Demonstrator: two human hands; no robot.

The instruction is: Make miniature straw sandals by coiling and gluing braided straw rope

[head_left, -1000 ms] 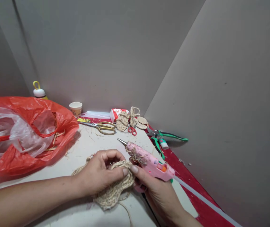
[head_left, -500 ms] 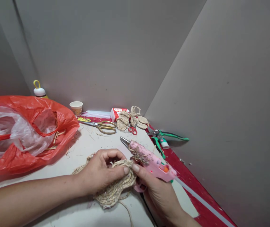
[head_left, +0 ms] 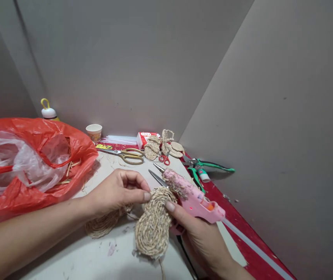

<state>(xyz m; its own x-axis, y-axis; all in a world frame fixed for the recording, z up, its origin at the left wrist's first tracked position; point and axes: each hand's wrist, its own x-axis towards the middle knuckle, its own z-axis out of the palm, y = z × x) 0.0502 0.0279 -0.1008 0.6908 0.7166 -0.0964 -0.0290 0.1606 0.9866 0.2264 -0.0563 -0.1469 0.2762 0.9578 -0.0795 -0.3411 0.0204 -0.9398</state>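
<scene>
A sole-shaped piece of coiled straw braid [head_left: 153, 223] stands tilted in front of me, its flat face towards me. My right hand [head_left: 203, 237] grips a pink hot glue gun [head_left: 192, 196] and presses its thumb on the sole's right edge. Beside the gun's nozzle juts a pointed metal blade [head_left: 157, 178], like that of scissors; its handle is hidden. My left hand [head_left: 118, 192] has thumb and forefinger pinched together at the sole's upper left edge. Beneath it, partly covered, a second coiled straw piece [head_left: 104, 224] lies on the white tabletop [head_left: 87, 252].
A red plastic bag [head_left: 81, 146] with straw fills the left. Behind lie gold-handled scissors [head_left: 133, 155], a paper cup [head_left: 93, 133], glue sticks [head_left: 120, 139], a red box [head_left: 143, 139], small straw slippers [head_left: 151, 147] and red scissors [head_left: 164, 159]. Green-handled pruners [head_left: 216, 167] rest by the right wall.
The straw sole has turned so its whole coiled face shows. My left hand has shifted left and up to its edge, uncovering more of the second piece. The glue gun has moved slightly right.
</scene>
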